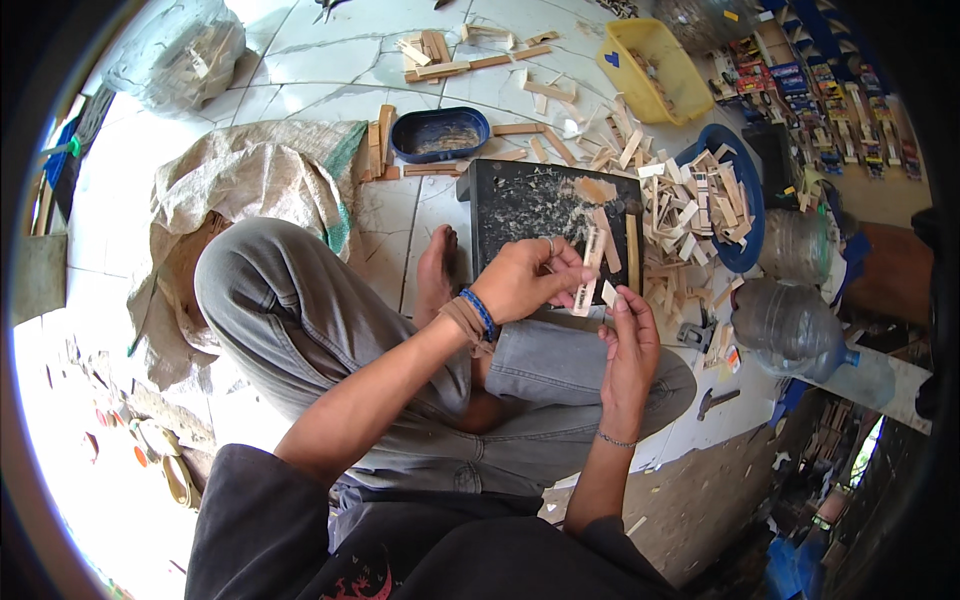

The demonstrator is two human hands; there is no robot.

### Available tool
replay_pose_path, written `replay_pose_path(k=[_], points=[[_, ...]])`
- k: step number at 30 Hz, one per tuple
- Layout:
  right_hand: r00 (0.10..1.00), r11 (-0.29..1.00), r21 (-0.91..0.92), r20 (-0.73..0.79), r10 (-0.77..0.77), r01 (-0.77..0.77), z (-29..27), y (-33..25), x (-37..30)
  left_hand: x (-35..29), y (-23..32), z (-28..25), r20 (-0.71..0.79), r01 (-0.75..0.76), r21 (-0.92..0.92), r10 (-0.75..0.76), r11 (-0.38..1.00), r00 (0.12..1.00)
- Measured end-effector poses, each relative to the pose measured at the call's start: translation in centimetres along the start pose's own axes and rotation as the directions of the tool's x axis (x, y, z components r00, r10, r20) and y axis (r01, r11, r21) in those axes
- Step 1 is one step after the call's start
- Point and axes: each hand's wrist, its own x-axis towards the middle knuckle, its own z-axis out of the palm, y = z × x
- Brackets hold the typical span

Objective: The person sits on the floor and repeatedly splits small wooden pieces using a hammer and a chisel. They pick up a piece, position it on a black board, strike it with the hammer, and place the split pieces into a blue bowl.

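My left hand (pixel 525 280) pinches a narrow wooden piece with dark slots along it (pixel 592 252), held slanting above the front right part of a low black table (pixel 490 215). Close beside it, my right hand (pixel 632 338) has a small pale wood chip (pixel 609 293) between thumb and fingertips. The chip is near the lower end of the slotted piece; whether they touch I cannot tell. A plain wooden strip (pixel 606 235) lies on the table just behind the slotted piece. Shavings and a brown smeared patch (pixel 596 190) cover part of the tabletop.
Right of the table, small wood pieces (pixel 665 215) heap around a blue basin (pixel 752 255). Behind are a yellow tub (pixel 612 75) and a dark blue tray (pixel 400 135). A woven sack (pixel 270 165) lies left; a hammer (pixel 716 402) and large plastic bottle (pixel 785 325) are right.
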Motion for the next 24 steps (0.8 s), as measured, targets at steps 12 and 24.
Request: replay_pose_path(k=[12, 24], points=[[1.0, 1.0, -0.015, 0.025, -0.001, 0.002, -0.38, 0.14, 0.05, 0.18, -0.35, -0.21, -0.013, 0.108, -0.313, -0.118, 0.944, 0.993], [0.999, 1.0, 0.011, 0.032, 0.003, -0.003, -0.62, 0.61, 0.47, 0.37, -0.74, -0.23, -0.083, 0.125, -0.282, -0.154, 0.951, 0.985]])
